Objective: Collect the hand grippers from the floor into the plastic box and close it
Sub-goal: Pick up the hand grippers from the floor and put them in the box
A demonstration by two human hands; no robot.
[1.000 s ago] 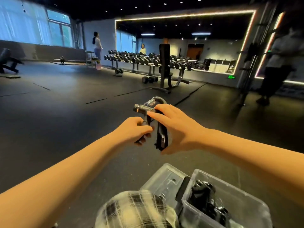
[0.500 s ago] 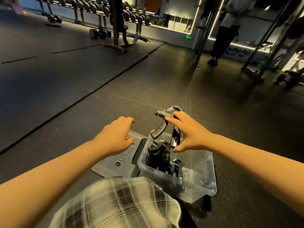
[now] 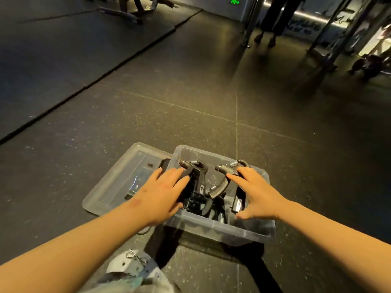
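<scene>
Gym floor (image 3: 190,92) was left open around plastic box (image 3: 220,228); hand grippers (image 3: 200,183) inside were pressed by flat-fingered left hand (image 3: 160,193), right hand (image 3: 259,193).

Dim hall. A warm yellowish wash lies on the floor (image 3: 190,98) beyond the fingers (image 3: 169,178); left of them it turns cold and dark. Far past the fingertips a white light strip (image 3: 304,14) and a green sign (image 3: 233,0) are blown out. The left hand (image 3: 160,193) and right hand (image 3: 258,193) are evenly lit. The box (image 3: 222,228) casts a hard black shadow back toward the wearer, and its rim shows pale glare. Cloth (image 3: 131,280) nearest the wearer is smeared. Floor seams bow toward the edges.
</scene>
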